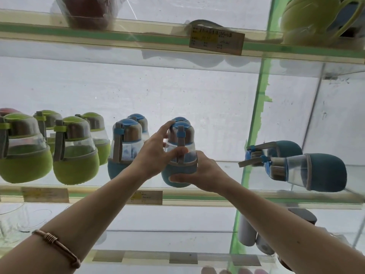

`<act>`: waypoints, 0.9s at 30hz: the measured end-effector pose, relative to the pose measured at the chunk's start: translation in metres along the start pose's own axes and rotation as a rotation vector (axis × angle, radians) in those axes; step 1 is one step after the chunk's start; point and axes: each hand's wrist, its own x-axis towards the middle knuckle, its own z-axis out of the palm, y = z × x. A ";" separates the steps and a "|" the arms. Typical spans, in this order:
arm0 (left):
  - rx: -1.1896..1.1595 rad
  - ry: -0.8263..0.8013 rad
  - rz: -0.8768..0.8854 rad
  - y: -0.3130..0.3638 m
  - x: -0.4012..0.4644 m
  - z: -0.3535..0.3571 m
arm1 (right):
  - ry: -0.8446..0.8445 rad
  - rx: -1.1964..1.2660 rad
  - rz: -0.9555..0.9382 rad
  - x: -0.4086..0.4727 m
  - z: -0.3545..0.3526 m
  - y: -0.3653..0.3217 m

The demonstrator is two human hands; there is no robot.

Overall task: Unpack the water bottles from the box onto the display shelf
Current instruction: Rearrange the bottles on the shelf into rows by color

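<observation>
The fingers [173, 153] of the left hand [156, 155] curl round the clear upper half of a blue water bottle [180, 155], the thumb across its front beside the grey carry strap and a fingertip up at the blue lid. The right hand [199, 173] cups the same bottle from below and the side, its thumb lying along the teal fabric sleeve at the base. Between both hands the bottle stands upright at the front of the glass display shelf [197, 197]; whether its base rests on the glass I cannot tell. It looks empty through the clear part.

Just behind it the lid of another blue bottle [180, 119] shows. To the left stand two more blue bottles [126, 147], one behind the other, upright and seemingly empty. Further left are green bottles [76, 153] with lime sleeves and lids, in a front row and a back row.

Right of the green upright, in the next bay, two teal bottles [308, 169] lie on their sides, lids pointing toward the hands, straps loose.

A copper bracelet [57, 246] circles the left forearm. Paper price labels [146, 197] are stuck along the shelf edge. On the shelf above sits a lime jug [308, 18].
</observation>
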 end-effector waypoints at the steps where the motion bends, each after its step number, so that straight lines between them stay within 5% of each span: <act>1: 0.031 -0.009 -0.001 0.002 0.000 -0.001 | -0.009 -0.021 0.005 -0.002 -0.002 -0.003; 7: 0.557 0.014 0.040 0.033 0.000 -0.016 | 0.004 -0.143 0.054 -0.026 -0.038 -0.015; 11: 0.689 0.021 0.161 0.066 -0.010 -0.002 | 0.061 -0.190 0.032 -0.052 -0.070 -0.021; 27: 0.558 -0.240 0.131 0.187 -0.037 0.136 | 0.146 -0.338 0.058 -0.178 -0.206 0.028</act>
